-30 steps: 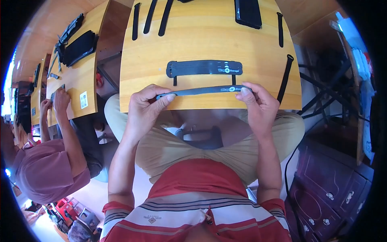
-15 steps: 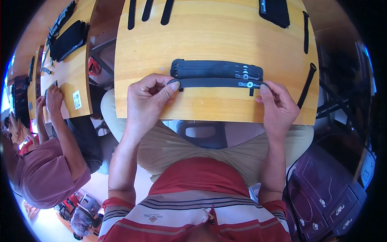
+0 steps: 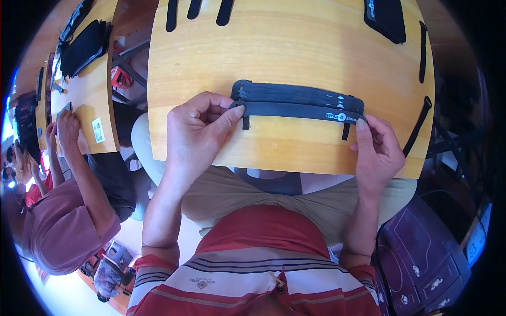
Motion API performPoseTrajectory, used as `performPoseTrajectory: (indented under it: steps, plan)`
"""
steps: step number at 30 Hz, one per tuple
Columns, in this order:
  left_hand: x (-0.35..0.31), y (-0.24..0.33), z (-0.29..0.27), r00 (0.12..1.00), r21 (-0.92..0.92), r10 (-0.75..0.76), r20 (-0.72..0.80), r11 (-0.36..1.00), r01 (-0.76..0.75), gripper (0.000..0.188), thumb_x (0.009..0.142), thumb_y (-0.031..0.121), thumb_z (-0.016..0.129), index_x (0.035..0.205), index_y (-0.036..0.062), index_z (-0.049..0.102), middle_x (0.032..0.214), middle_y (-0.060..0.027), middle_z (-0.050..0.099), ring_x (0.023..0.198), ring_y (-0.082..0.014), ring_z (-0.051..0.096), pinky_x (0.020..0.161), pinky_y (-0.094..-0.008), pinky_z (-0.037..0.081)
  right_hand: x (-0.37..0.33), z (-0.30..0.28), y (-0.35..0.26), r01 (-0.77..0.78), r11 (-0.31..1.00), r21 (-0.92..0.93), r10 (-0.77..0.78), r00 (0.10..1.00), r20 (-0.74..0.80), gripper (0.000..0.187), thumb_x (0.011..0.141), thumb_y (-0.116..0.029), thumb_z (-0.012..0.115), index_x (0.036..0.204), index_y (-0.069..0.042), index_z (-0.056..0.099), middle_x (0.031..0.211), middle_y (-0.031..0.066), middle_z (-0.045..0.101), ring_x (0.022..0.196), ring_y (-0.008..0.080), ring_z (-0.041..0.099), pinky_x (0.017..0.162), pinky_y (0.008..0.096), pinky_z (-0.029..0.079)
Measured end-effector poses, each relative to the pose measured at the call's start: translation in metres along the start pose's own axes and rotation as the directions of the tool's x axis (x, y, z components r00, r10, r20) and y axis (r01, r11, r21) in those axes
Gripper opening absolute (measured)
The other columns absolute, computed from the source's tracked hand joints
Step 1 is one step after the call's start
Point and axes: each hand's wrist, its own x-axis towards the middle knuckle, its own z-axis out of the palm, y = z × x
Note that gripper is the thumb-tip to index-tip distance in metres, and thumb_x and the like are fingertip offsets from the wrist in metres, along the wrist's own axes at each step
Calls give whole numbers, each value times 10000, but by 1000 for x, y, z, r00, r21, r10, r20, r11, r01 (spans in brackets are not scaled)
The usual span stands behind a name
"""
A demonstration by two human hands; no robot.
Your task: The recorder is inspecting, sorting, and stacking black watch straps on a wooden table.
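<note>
One broad, yellow wood-grain tabletop [image 3: 195,68] supports the parts. A stack of long, flat, dark-grey strips [image 3: 300,92] lies crosswise near the front edge. A single long, dark-grey strip with a pale printed mark [image 3: 295,109] runs along the near side of the stack; whether it touches the stack cannot be told. The left hand [image 3: 197,129] pinches its left end between thumb and fingers; the right hand [image 3: 377,155] pinches its right end likewise. A flat, black, rectangular pack [image 3: 385,21] lies at far right. Two narrow black straps [image 3: 423,52] lie along the right edge. Two short black tabs [image 3: 245,124] project below the held strip.
</note>
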Motion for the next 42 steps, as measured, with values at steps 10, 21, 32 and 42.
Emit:
performPoseTrajectory:
  steps: [10, 21, 32, 42]
  plan:
    - [-2, 2, 1, 999, -15, -32, -17, 999, 31, 111, 929, 57, 715, 968, -46, 711, 681, 3, 634, 582, -22, 524, 521, -176, 410, 2, 1, -1, 30, 998, -47, -30, 1000, 3, 122, 912, 26, 682, 1029, 52, 703, 945, 75, 670, 690, 72, 608, 538, 199, 517]
    - [-1, -4, 1, 999, -27, -22, -43, 999, 21, 97, 919, 37, 726, 975, -41, 707, 714, 19, 649, 592, -12, 526, 516, -166, 397, 2, 1, 7, 80, 993, -83, -81, 997, -5, 148, 874, 49, 710, 1021, 41, 720, 903, 72, 674, 687, 62, 577, 568, 190, 432]
    - [0, 1, 5, 997, 11, -22, -71, 1000, 23, 106, 907, 26, 735, 978, -49, 714, 728, -6, 666, 619, -24, 562, 554, -170, 442, 3, -4, 6, 104, 988, -110, -98, 994, 56, 153, 901, 43, 689, 1053, 47, 705, 967, 83, 677, 660, 61, 606, 516, 181, 487]
    - [-2, 4, 6, 997, 30, -12, -78, 999, 14, 104, 917, 39, 728, 977, -46, 719, 735, 0, 667, 620, -21, 554, 559, -166, 426, 3, -2, 7, 93, 991, -98, -91, 995, 28, 126, 889, 61, 685, 1012, 58, 711, 941, 90, 685, 633, 58, 596, 506, 181, 455]
